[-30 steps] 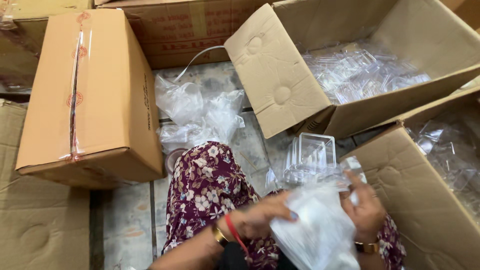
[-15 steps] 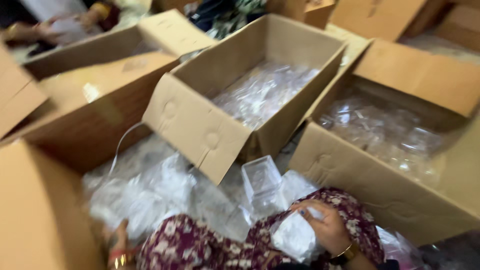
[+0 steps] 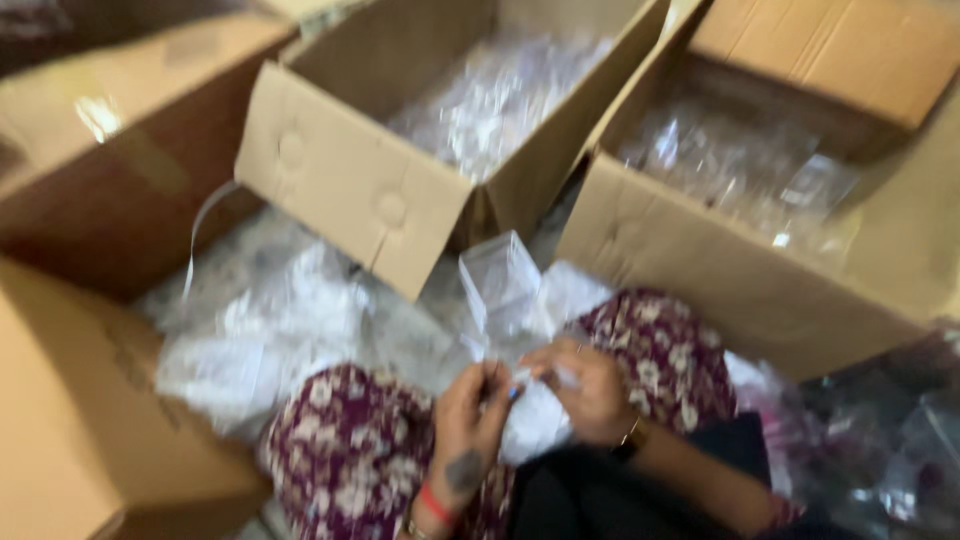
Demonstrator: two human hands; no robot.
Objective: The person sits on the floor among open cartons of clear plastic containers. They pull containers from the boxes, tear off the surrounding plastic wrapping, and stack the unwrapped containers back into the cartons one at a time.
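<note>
My left hand (image 3: pixel 470 410) and my right hand (image 3: pixel 590 390) meet over my lap, both closed on a clear plastic bag (image 3: pixel 535 420) of white contents. A small blue spot shows between the fingers; the blur hides what it is. Just beyond the hands a clear plastic box (image 3: pixel 500 280) stands on the floor. My knees in purple flowered cloth (image 3: pixel 350 450) lie on either side of the bag.
An open cardboard box (image 3: pixel 340 190) of clear plastic pieces stands ahead, a second one (image 3: pixel 720 260) at the right. Closed cartons (image 3: pixel 70 420) flank the left. Loose plastic bags (image 3: pixel 260 330) lie on the floor at the left, more plastic (image 3: pixel 890 450) at the far right.
The view has swung and closed in. My left hand has come up to join the right on the bag, which now sits between both hands.
</note>
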